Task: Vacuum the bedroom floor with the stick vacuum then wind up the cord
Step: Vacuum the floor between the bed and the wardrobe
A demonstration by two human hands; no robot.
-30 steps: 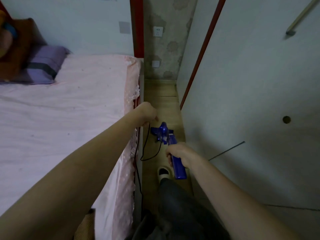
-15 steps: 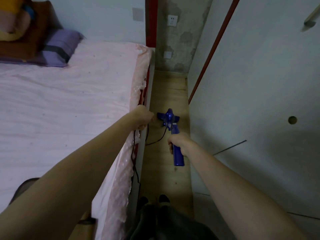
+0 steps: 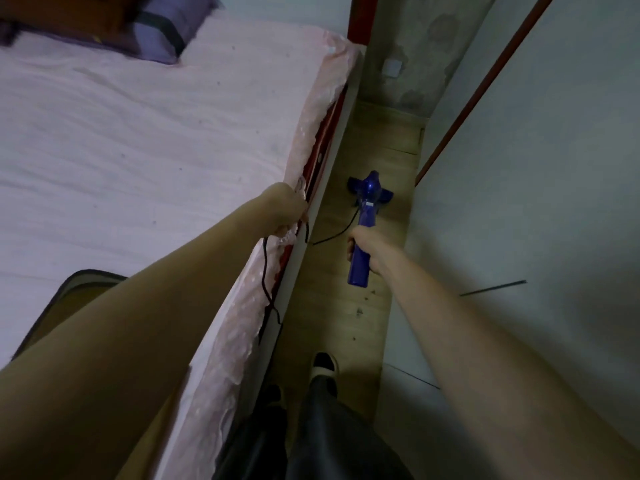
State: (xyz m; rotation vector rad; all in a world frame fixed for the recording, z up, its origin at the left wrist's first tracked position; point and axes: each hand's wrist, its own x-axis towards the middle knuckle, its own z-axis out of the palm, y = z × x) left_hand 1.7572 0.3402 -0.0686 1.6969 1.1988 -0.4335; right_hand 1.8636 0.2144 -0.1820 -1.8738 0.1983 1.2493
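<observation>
I am gripping the blue plastic stick vacuum (image 3: 363,233) in my right hand (image 3: 367,245) on the wooden floor (image 3: 346,306) beside the pink-sheeted bed (image 3: 138,133), my left hand (image 3: 285,211) pinching its thin black cord (image 3: 266,278) at the bed's edge, where the slack is likely risking snagging.

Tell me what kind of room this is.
Most likely a bedroom: a bed with a pink sheet and a purple pillow, a narrow strip of wood floor beside it, and pale wardrobe-like panels opposite.

Narrow floor strip (image 3: 377,150) hemmed between bed (image 3: 138,133) and wardrobe (image 3: 536,168)
</observation>
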